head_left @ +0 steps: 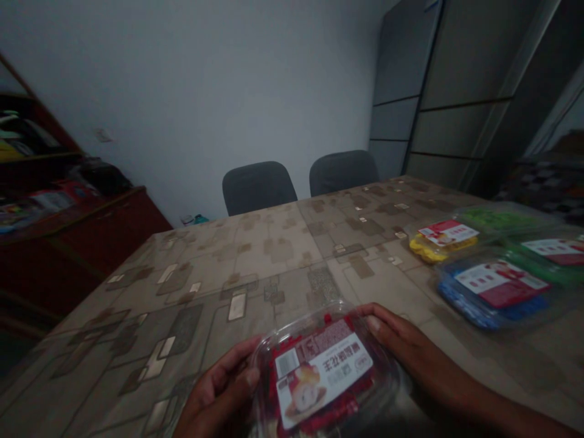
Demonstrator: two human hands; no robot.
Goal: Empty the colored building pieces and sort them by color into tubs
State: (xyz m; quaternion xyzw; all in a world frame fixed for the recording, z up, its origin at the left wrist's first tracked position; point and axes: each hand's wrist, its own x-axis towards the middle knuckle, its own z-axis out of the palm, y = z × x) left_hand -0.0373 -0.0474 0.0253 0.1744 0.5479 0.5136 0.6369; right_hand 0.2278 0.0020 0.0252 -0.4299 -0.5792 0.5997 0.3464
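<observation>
Between my two hands is a clear plastic container (pixel 328 377) of small red pieces, its lid carrying a red and white printed label that faces up, upside down to me. My left hand (pixel 225 389) grips its left side, thumb on the edge and fingers around the wall. At the upper right corner, my right hand (pixel 401 344) holds the rim with the thumb on top. The container's lower edge runs out of the picture. I cannot tell whether it touches the table.
On the patterned tablecloth (pixel 255 261) at right stand clear containers with yellow (pixel 444 240), blue (pixel 497 289), green (pixel 554 255) and light green (pixel 502 216) contents. Two grey chairs (pixel 260 185) stand behind the table. A dark red cabinet (pixel 100 237) is at left, a wardrobe (pixel 438 91) at right.
</observation>
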